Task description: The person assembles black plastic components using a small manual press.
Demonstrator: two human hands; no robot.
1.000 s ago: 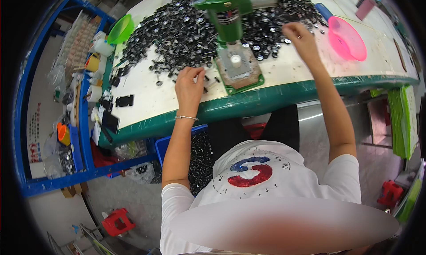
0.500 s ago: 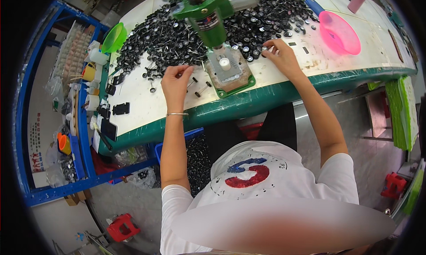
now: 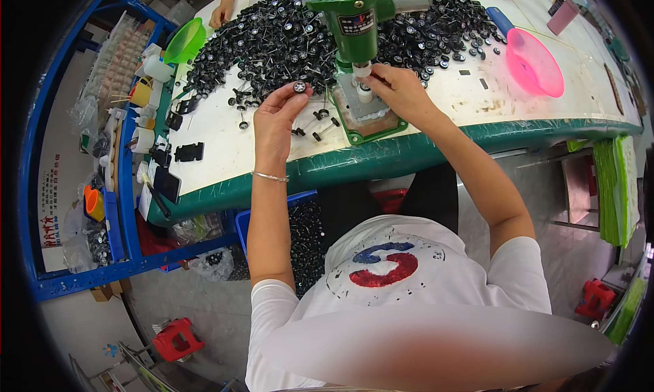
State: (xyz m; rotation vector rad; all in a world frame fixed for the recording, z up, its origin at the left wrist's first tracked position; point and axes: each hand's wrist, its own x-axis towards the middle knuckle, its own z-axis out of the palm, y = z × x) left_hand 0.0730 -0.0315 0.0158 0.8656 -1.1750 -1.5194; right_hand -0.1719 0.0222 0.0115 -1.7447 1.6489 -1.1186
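A small black toy wheel (image 3: 300, 86) with a silvery hub is pinched in the fingertips of my left hand (image 3: 274, 129), just left of the green hand press (image 3: 351, 31). My right hand (image 3: 405, 95) reaches in from the right, its fingers closed at the gap between the press's white-tipped ram (image 3: 362, 69) and the white round holder (image 3: 365, 93) on the base plate. What those fingers hold, if anything, is too small and covered to make out. Several wheels on thin axles (image 3: 327, 128) lie on the table between my left hand and the press base (image 3: 375, 128).
A large heap of black wheels (image 3: 272, 48) spreads behind the press. A pink basket (image 3: 535, 63) lies at the right, a green one (image 3: 186, 41) at the left. Another person's hand (image 3: 221, 14) rests by the heap's far left. A blue shelf rack (image 3: 136, 215) stands left of the table.
My right hand has moved from the heap's right edge left to the press. My left hand has turned, showing a wheel in its fingers. Another person's hand has appeared at the far left.
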